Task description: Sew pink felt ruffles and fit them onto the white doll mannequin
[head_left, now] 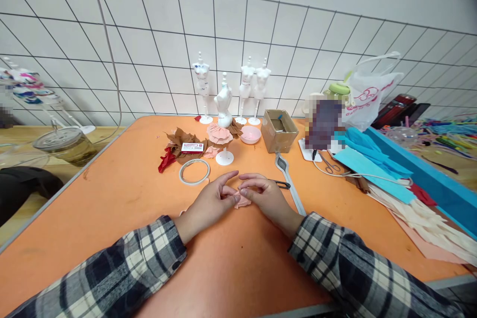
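Note:
Both hands meet over the middle of the orange table. A small piece of pink crepe paper (243, 200) is pinched between them. My left hand (217, 197) grips its left edge with thumb and index finger. From the other side, my right hand (264, 195) holds the upper right part of the paper. Behind the hands stands a small white mannequin (223, 102) with a ruffled pink and brown paper skirt (219, 134). A roll of tape (194, 172) lies flat beyond my left hand, and a black-handled tool (282, 185) lies just beyond my right hand.
The orange table (112, 198) also bears a pink bowl (251, 134), a cardboard box (279, 131), a small staple box (193, 147), brown paper (181, 139), scissors (330, 164) and blue paper (376, 171). More mannequins (203, 84) stand by the tiled wall. A blue tray edge (428, 179) runs along the right.

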Demonstrator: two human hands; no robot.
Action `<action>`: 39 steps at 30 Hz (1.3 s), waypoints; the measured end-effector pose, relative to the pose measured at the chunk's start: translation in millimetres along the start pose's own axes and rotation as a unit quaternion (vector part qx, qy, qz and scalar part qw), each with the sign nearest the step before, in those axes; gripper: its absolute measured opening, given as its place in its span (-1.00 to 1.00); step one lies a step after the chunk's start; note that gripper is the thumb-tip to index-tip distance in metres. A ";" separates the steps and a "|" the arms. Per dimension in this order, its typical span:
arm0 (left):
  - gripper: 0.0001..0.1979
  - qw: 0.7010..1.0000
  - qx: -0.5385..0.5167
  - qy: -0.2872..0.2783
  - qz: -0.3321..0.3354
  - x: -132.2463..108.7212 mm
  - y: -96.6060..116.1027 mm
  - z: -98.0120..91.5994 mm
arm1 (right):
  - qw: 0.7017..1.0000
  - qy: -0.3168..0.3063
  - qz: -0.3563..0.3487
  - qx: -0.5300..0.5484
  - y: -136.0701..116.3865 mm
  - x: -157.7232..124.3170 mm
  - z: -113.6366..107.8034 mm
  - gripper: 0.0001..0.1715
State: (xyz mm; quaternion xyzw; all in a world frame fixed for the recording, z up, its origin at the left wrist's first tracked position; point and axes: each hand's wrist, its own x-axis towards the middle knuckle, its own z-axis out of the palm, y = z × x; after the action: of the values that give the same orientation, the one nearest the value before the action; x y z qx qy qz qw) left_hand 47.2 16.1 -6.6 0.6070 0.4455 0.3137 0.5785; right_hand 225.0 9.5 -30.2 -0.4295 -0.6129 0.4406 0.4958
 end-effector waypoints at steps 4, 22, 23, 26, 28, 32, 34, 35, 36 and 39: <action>-0.18 1.000 -0.009 -0.012 0.011 0.9 -4.2 0.6 | 1.000 0.003 0.007 0.000 1.0 -0.6 1.2 -0.79; -0.19 0.999 -0.021 -0.011 0.024 -3.4 8.9 -1.7 | 0.983 0.021 -0.100 -0.151 -13.6 -2.5 -6.7 -0.93; -0.20 1.000 -0.008 -0.010 0.028 -3.5 8.4 -2.2 | 0.979 0.015 -0.111 -0.169 -14.9 -2.8 -7.6 -0.92; -0.25 0.996 0.066 -0.006 0.055 -4.8 5.8 -3.8 | 0.969 0.008 -0.126 -0.214 -16.6 -3.4 -9.2 -0.90; -0.31 0.987 0.135 -0.003 0.085 -6.6 3.6 -4.7 | 0.965 0.014 -0.123 -0.231 -15.9 -3.6 -9.1 -0.93; -0.37 0.969 0.208 -0.008 0.136 -10.4 0.9 -4.3 | 0.952 0.008 -0.134 -0.275 -15.8 -3.8 -9.6 -0.96; -0.35 0.975 0.179 -0.018 0.133 -10.8 1.2 -3.2 | 0.936 -0.010 -0.160 -0.312 -18.2 -3.9 -11.6 -0.92; -0.34 0.981 0.152 -0.019 0.121 -10.3 1.7 -2.6 | 0.925 -0.021 -0.178 -0.335 -19.8 -4.1 -13.0 -0.90; -0.33 0.987 0.122 -0.016 0.106 -9.4 2.0 -2.2 | 0.912 -0.030 -0.198 -0.358 -21.5 -4.5 -14.3 -0.87; -0.31 0.997 0.047 0.001 0.062 -5.7 1.5 -2.5 | 0.874 -0.040 -0.252 -0.413 -26.1 -6.5 -16.8 -0.82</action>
State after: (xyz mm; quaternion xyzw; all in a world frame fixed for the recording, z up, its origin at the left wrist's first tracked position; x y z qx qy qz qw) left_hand 42.9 12.1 -4.1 0.6598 0.4219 0.3279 0.5284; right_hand 240.1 -1.1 -4.4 -0.4083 -0.8459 0.0246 0.3423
